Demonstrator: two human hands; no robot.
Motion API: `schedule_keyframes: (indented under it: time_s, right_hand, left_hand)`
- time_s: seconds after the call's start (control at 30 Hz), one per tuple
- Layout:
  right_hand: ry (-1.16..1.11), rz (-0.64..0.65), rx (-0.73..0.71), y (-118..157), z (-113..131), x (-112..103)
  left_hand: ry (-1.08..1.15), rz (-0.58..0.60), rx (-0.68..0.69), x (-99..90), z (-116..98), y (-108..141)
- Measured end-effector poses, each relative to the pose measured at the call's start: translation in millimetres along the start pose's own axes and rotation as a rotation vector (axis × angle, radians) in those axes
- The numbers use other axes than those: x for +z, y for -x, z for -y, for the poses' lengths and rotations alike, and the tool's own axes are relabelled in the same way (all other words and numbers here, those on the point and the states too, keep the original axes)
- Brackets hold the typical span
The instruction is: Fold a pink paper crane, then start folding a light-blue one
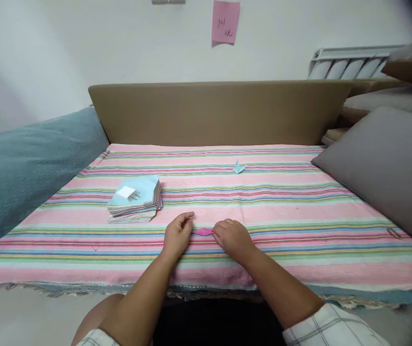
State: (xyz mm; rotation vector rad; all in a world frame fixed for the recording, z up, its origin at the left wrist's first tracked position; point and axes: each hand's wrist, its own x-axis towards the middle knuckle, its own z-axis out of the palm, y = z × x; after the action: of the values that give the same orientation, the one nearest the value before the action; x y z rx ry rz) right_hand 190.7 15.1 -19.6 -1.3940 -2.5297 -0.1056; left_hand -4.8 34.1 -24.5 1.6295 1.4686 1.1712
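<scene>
A small folded piece of pink paper (203, 232) lies level between my two hands, low over the striped cloth. My left hand (178, 234) pinches its left end between thumb and fingers, with the index finger stretched forward. At the right end, the fingers of my right hand (233, 239) are curled closed on the paper. Both tips of the paper are hidden by my fingers. Farther back stands a small light-blue folded paper figure (238, 167) with pointed parts. To the left is a stack of square coloured paper (144, 204), blue on top.
A white plug adapter (127, 192) rests on the paper stack. The striped cloth (281, 211) covers the seat. A brown backrest (220, 113) runs behind, a grey cushion (382, 158) fills the right, and a blue-covered armrest (36, 158) the left. A brown loop (393, 233) lies at right.
</scene>
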Motion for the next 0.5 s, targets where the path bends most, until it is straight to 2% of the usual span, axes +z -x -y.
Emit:
schedule_keyframes:
  time_s: [0.3, 0.4, 0.5]
  right_hand:
    - [0.024, -0.017, -0.012, -1.8, -0.6, 6.5]
    - [0.002, -0.07, 0.031, -3.9, 0.8, 7.9]
    - [-0.103, -0.143, 0.119, -7.0, -0.6, 6.9]
  left_hand:
    - [0.091, -0.021, -0.047, 2.0, -2.6, -0.8]
    - [0.13, -0.042, -0.052, 2.8, -1.7, -1.8]
    - [0.269, -0.065, -0.071, 6.0, -2.8, -2.4]
